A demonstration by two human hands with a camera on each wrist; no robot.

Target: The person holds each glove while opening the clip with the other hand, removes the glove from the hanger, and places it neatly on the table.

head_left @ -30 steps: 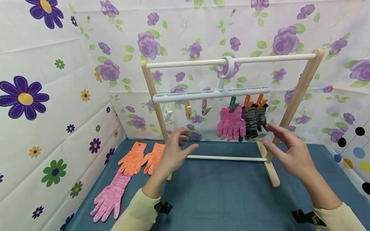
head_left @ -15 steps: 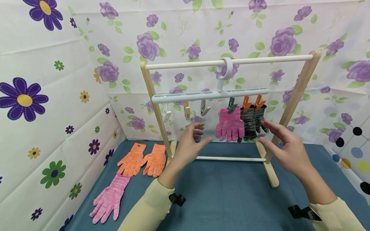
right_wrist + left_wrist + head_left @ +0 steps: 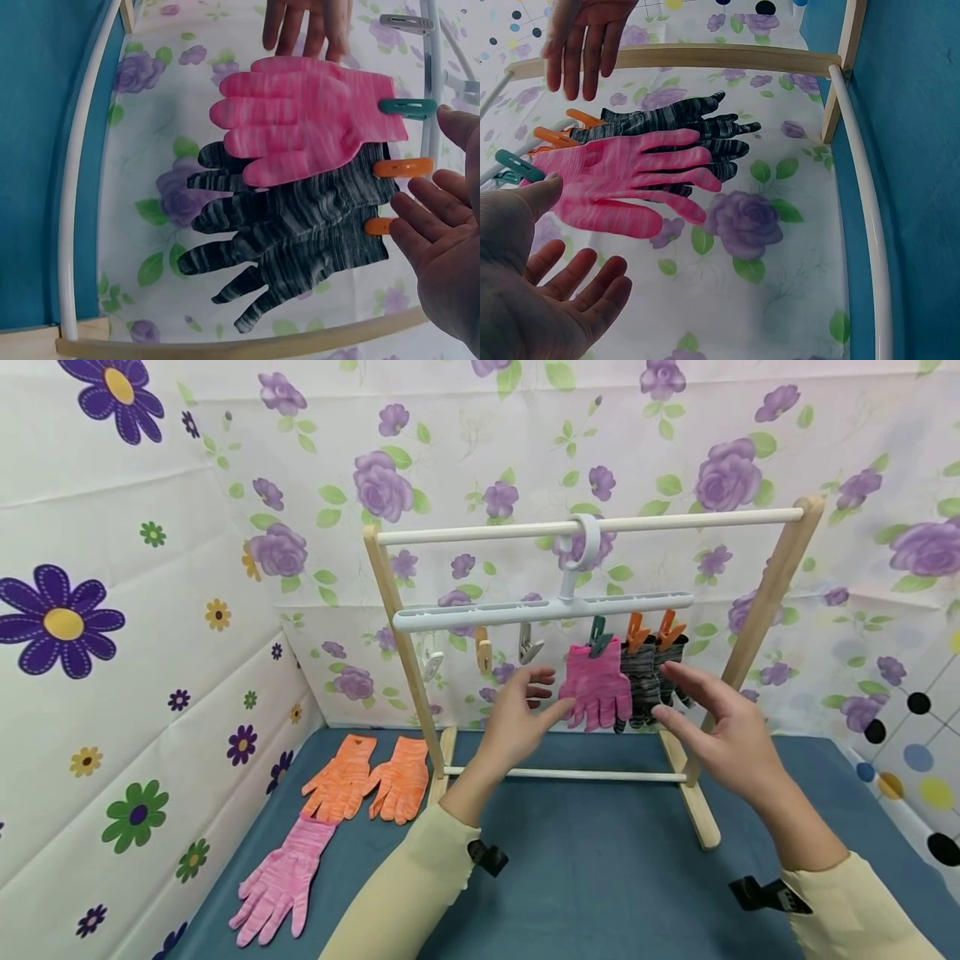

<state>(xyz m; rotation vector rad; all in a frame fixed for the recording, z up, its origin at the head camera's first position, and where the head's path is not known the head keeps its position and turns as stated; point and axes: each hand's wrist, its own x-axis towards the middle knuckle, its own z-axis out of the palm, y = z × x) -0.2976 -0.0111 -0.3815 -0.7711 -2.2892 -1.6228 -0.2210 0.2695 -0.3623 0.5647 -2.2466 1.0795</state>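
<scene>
A pink glove (image 3: 595, 681) hangs by a green clothespin (image 3: 597, 639) from a pale grey hanger (image 3: 487, 613). To its right, two black-and-grey gloves (image 3: 639, 685) hang from orange clothespins (image 3: 636, 633). My left hand (image 3: 519, 714) is raised by the pink glove's left side, fingers spread and loosely bent, its thumb overlapping the glove's edge in the head view. On the other side, my right hand (image 3: 722, 731) hovers before the dark gloves with thumb and fingers apart. Neither hand holds anything. The right wrist view shows the right fingers (image 3: 424, 214) close to the orange clothespins.
The hanger hooks over the top bar of a wooden rack (image 3: 765, 602). Toward its left end hang a white clothespin (image 3: 432, 662), a tan one (image 3: 483, 653) and a grey one (image 3: 529, 647). Two orange gloves (image 3: 399, 781) and a pink glove (image 3: 279, 885) lie on the blue tabletop (image 3: 585, 868).
My left hand has moved right, from the rack's left post over to the pink glove. My right hand has drifted slightly left. The gloves hang as before, and the head view has shifted a little.
</scene>
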